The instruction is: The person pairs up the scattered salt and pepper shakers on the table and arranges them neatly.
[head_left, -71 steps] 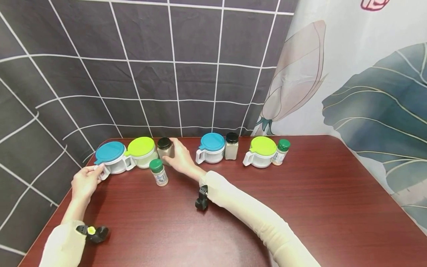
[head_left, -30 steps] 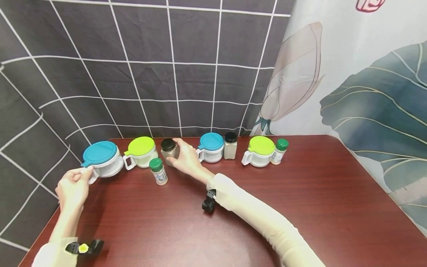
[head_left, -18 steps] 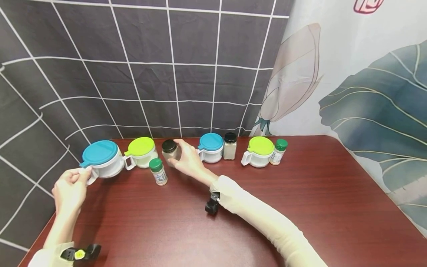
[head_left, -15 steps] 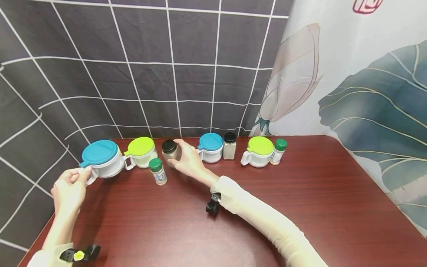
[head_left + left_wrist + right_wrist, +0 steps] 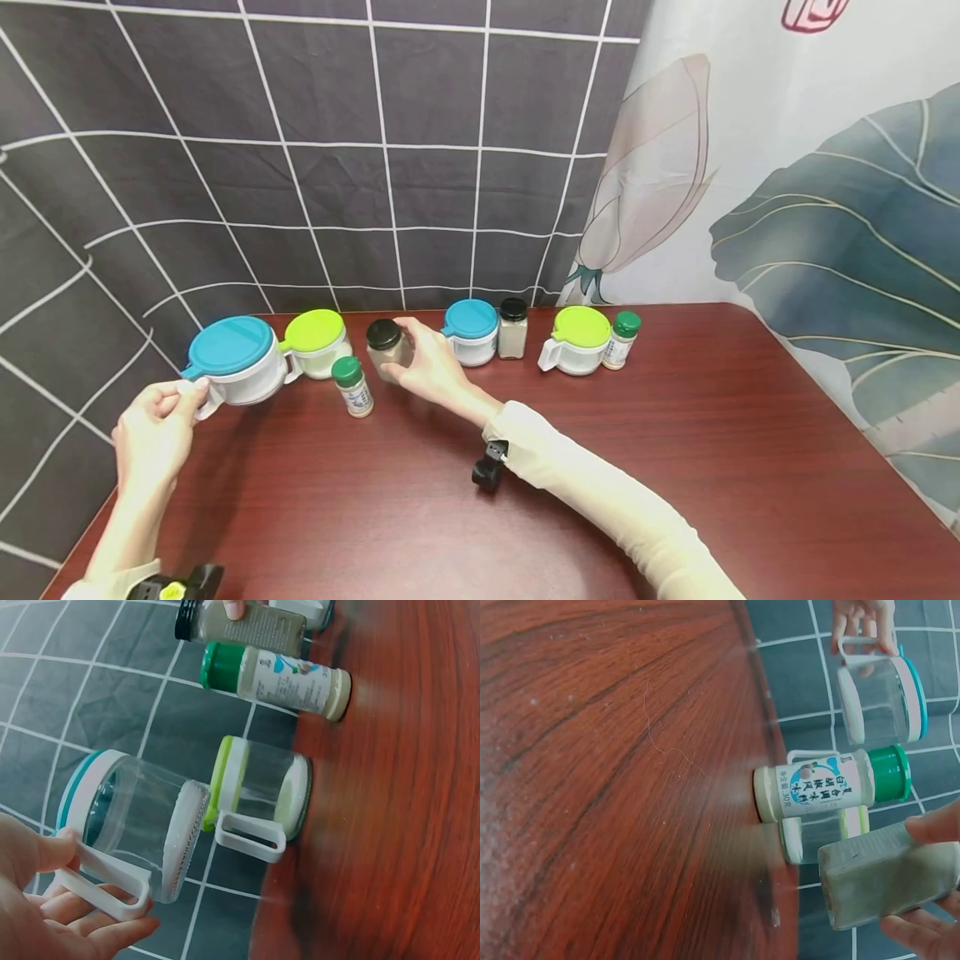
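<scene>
My left hand (image 5: pixel 153 433) grips the white handle of a clear seasoning jar with a blue lid (image 5: pixel 231 346). In the left wrist view this jar (image 5: pixel 142 825) hangs off the table, its white contents at the bottom. My right hand (image 5: pixel 438 371) holds a square glass spice jar with a black cap (image 5: pixel 385 337) between thumb and fingers. Its base shows apart from the tabletop in the right wrist view, with grey-beige powder (image 5: pixel 885 877) inside. Between the hands stand a lime-lidded seasoning jar (image 5: pixel 315 333) and, nearer me, a green-capped pepper shaker (image 5: pixel 354 387).
Farther right along the back edge stand a second blue-lidded jar (image 5: pixel 471 333), another black-capped spice jar (image 5: pixel 513 329), a lime-lidded jar (image 5: pixel 581 342) and a green-capped shaker (image 5: pixel 621 340). Behind the reddish-brown table (image 5: pixel 675 433) hangs a dark grid-patterned cloth (image 5: pixel 330 183).
The left hand has raised the blue-lidded jar off the table and leftward, then slightly back right. The right hand has lifted the black-capped spice jar and brought it a little right and nearer.
</scene>
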The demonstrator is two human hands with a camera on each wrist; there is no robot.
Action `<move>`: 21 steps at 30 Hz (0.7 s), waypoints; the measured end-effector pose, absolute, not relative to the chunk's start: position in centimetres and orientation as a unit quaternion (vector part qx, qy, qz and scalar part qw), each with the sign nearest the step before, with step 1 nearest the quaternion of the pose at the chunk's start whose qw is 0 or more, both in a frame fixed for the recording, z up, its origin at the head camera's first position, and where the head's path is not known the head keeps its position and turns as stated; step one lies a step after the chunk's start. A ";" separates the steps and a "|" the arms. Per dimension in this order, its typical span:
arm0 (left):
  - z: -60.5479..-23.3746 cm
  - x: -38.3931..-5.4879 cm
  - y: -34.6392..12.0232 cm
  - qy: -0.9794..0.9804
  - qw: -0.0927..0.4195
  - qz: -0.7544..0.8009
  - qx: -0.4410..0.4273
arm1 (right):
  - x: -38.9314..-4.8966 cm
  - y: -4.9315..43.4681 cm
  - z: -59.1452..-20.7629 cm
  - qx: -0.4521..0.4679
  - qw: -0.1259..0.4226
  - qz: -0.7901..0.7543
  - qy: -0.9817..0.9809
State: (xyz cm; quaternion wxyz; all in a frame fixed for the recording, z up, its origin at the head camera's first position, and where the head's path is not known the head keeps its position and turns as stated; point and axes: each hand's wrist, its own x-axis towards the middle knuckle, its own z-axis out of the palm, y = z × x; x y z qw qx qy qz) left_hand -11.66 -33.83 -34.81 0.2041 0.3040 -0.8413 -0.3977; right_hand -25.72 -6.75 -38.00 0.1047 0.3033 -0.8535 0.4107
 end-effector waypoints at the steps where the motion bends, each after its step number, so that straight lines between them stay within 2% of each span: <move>1: -34.7 -11.6 -33.7 -0.840 0.205 -0.400 0.303 | -25.6 -6.6 -37.9 0.304 0.105 0.413 -0.852; 13: -33.5 -11.0 -32.6 -0.825 0.216 -0.436 0.286 | -24.6 -5.4 -37.0 0.315 0.117 0.408 -0.849; 21: -33.3 -10.5 -32.0 -0.822 0.207 -0.455 0.274 | -24.0 -4.6 -36.9 0.318 0.104 0.423 -0.842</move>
